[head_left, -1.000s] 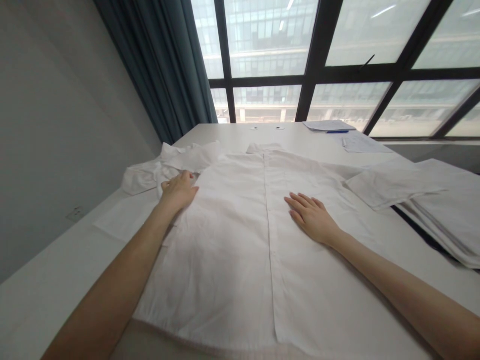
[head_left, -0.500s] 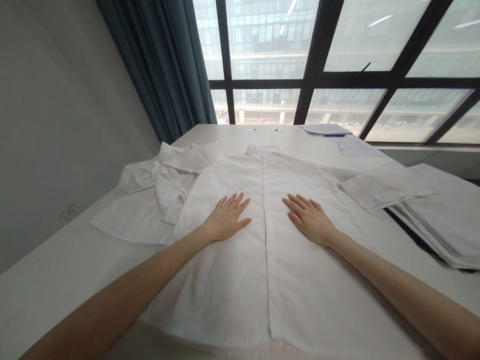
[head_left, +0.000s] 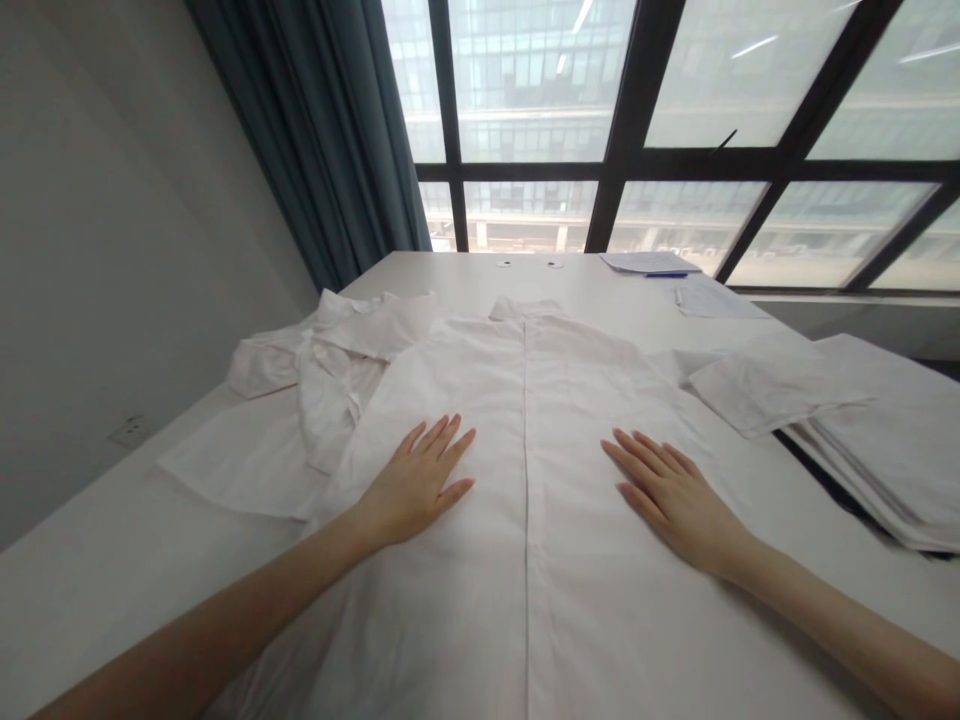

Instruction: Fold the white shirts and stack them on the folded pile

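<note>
A white shirt [head_left: 495, 620] lies front side up on the white table, its collar [head_left: 527, 308] at the far end and its button placket running down the middle. My left hand [head_left: 416, 480] rests flat on the left half of the shirt, fingers spread. On the right half, my right hand [head_left: 671, 500] lies flat with its fingers stretched toward the placket. Neither hand grips the cloth. The shirt's lower hem is out of view.
A crumpled white garment [head_left: 255, 450] lies to the left, touching the shirt. Folded white cloths [head_left: 892, 440] are stacked at the right over something dark. Papers [head_left: 724, 300] and a blue pen [head_left: 666, 275] lie near the table's far edge, before the windows. A blue curtain [head_left: 315, 130] hangs at left.
Both hands have slid nearer to me and farther apart, the left one leftward and the right one rightward. The shirt has shifted toward me, its hem leaving the view.
</note>
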{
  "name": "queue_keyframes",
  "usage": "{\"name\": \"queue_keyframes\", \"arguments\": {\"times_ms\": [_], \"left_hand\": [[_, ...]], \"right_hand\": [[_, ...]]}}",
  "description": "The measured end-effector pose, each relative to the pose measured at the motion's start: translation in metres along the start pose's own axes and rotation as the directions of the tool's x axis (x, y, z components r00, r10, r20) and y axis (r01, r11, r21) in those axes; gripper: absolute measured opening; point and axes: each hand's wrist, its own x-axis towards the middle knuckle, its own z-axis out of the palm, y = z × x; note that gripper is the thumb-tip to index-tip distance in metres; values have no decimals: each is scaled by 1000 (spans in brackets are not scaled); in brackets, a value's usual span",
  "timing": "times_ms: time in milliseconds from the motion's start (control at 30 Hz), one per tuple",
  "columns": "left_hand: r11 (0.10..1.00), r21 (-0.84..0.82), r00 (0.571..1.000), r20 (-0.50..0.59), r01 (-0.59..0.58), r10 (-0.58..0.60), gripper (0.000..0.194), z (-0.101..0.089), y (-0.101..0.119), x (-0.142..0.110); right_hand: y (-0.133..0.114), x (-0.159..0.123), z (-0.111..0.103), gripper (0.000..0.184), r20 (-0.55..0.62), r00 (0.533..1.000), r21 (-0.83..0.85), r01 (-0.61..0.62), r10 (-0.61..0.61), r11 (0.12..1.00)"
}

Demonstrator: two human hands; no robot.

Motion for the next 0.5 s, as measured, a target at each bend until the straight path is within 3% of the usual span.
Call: {"name": "queue_keyframes", "arguments": {"times_ms": [100, 200, 367, 433, 500], "left_hand": [[1000, -16, 1000, -7, 14, -14, 58, -3, -1, 3], [995, -56, 997, 11, 80, -79, 50, -8, -6, 29], [967, -139, 975, 92, 212, -201, 46, -12, -27, 115], [962, -156, 973, 90, 226, -214, 45, -10, -35, 153], [956, -175, 971, 75, 236, -226, 43, -6, -39, 187]], "right_hand": [[4, 0, -8, 50, -9, 999, 44, 33, -32, 999], [14, 20, -21, 40, -51, 998, 117, 50, -44, 992], [36, 89, -41, 30, -224, 974, 190, 71, -27, 979], [50, 121, -48, 30, -260, 965, 162, 6, 37, 987], [67, 150, -55, 33, -257, 952, 93, -146, 165, 985]]}}
